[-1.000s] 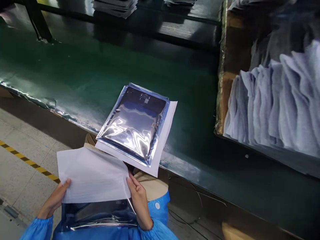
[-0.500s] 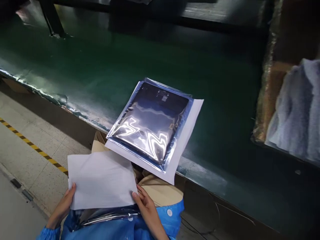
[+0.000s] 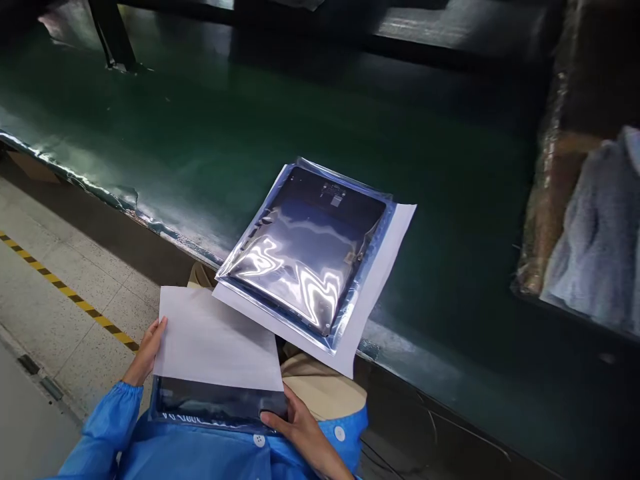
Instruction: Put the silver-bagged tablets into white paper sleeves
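Note:
My left hand [image 3: 150, 348] is closed on the left edge of a white sheet [image 3: 217, 340] over my lap. Below and partly under that sheet lies a dark flat panel in a shiny clear bag [image 3: 215, 403]. My right hand [image 3: 295, 420] grips the bagged panel's right end, thumb on top, close to the sheet's lower right corner. Ahead, a second bagged dark panel [image 3: 310, 240] rests on another white sheet [image 3: 385, 267], which overhangs the front edge of the green table.
The green table [image 3: 200, 147] crosses the view, with a dark post [image 3: 113, 33] at its back left. A box lined with clear plastic [image 3: 543, 220] holds grey-white foam-like material [image 3: 600, 233] at the right. Yellow-black tape [image 3: 70, 293] marks the floor.
The held white sheet has moved up and right, uncovering more of the bagged panel. My left hand has risen with it, and my right thumb now lies on the bagged panel.

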Tool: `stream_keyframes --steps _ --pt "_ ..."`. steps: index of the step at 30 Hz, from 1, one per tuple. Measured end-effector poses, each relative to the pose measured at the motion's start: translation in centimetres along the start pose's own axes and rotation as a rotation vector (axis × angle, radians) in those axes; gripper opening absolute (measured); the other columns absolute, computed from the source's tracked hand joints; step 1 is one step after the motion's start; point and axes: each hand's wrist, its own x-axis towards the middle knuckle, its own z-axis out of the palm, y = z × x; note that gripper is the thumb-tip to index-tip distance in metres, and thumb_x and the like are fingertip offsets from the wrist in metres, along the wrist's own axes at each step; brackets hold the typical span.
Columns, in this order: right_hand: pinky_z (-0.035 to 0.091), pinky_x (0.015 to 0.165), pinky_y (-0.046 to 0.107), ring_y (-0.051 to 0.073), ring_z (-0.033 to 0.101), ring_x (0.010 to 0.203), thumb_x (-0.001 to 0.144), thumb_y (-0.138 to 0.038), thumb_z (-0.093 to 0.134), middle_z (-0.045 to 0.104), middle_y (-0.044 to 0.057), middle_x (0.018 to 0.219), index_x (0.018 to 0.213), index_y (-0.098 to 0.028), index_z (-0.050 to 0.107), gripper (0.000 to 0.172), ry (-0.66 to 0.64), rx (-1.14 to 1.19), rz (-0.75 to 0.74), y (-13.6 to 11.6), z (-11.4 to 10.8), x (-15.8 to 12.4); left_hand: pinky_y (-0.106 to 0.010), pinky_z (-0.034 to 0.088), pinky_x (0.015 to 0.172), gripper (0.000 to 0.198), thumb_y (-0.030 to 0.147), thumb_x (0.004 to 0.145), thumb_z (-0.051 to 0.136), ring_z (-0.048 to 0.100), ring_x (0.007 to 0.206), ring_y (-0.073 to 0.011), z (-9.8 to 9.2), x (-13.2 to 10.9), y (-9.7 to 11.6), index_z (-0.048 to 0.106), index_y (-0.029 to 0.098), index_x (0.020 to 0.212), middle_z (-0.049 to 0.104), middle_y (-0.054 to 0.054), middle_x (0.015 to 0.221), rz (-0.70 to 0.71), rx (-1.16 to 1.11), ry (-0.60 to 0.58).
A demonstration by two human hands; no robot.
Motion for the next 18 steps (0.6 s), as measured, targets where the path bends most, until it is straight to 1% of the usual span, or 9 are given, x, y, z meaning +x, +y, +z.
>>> stream_keyframes --steps 1,3,6,8,11,13,18 --pt "0.041 0.1 0.046 0.03 0.059 0.111 0.061 -0.039 0.081 0.069 0.008 0.113 0.107 -0.023 0.065 0.052 0.021 0.004 -0.007 0.2 0.0 0.0 -0.021 0.05 0.057 0.038 0.039 0.062 0.079 0.067 0.066 -0.0156 0.3 0.3 0.1 0.068 0.015 0.089 0.074 -0.004 0.08 0.018 0.003 0.009" --pt "0.044 0.095 0.047 0.031 0.063 0.103 0.061 -0.041 0.081 0.072 0.009 0.106 0.103 -0.023 0.066 0.048 0.048 0.018 0.004 0.7 0.0 0.1 -0.021 0.05 0.055 0.04 0.04 0.06 0.08 0.066 0.061 -0.0142 0.6 0.5 0.2 0.067 0.014 0.087 0.073 -0.003 0.074 0.051 -0.004 0.028" --pt "0.047 0.09 0.047 0.03 0.067 0.093 0.061 -0.04 0.081 0.073 0.008 0.1 0.107 -0.023 0.064 0.053 0.057 0.072 0.045 1.4 -0.4 -0.3 -0.022 0.05 0.057 0.041 0.041 0.059 0.08 0.065 0.059 -0.0137 1.0 0.4 0.6 0.066 0.014 0.085 0.072 -0.001 0.07 0.081 -0.027 0.074" --pt "0.048 0.087 0.045 0.029 0.067 0.091 0.059 -0.04 0.082 0.073 0.007 0.1 0.108 -0.024 0.064 0.055 0.099 0.083 0.055 2.0 -0.6 -0.6 -0.022 0.05 0.056 0.041 0.041 0.058 0.08 0.064 0.057 -0.0135 1.0 0.1 0.8 0.065 0.014 0.084 0.071 -0.001 0.068 0.082 -0.037 0.09" --pt "0.051 0.079 0.042 0.028 0.067 0.084 0.056 -0.042 0.083 0.074 0.007 0.093 0.103 -0.022 0.067 0.054 0.155 0.035 0.054 2.8 -0.8 -1.1 -0.023 0.05 0.055 0.043 0.042 0.055 0.081 0.064 0.057 -0.0143 0.7 -0.8 0.7 0.066 0.013 0.083 0.071 -0.001 0.067 0.059 -0.035 0.08" --pt "0.052 0.075 0.041 0.028 0.067 0.079 0.054 -0.044 0.083 0.074 0.007 0.087 0.101 -0.021 0.068 0.054 0.161 0.014 0.053 3.0 -0.7 -1.1 -0.024 0.051 0.056 0.045 0.043 0.055 0.081 0.065 0.06 -0.0157 0.3 -1.5 0.4 0.066 0.012 0.084 0.071 -0.002 0.069 0.041 -0.029 0.081" --pt "0.052 0.076 0.043 0.028 0.067 0.077 0.056 -0.046 0.082 0.074 0.007 0.082 0.102 -0.021 0.067 0.054 0.123 0.018 0.082 2.4 -0.3 -1.2 -0.025 0.052 0.058 0.051 0.048 0.055 0.079 0.067 0.064 -0.0173 -0.5 -3.3 -0.3 0.066 0.011 0.088 0.072 -0.004 0.072 0.019 -0.022 0.128"
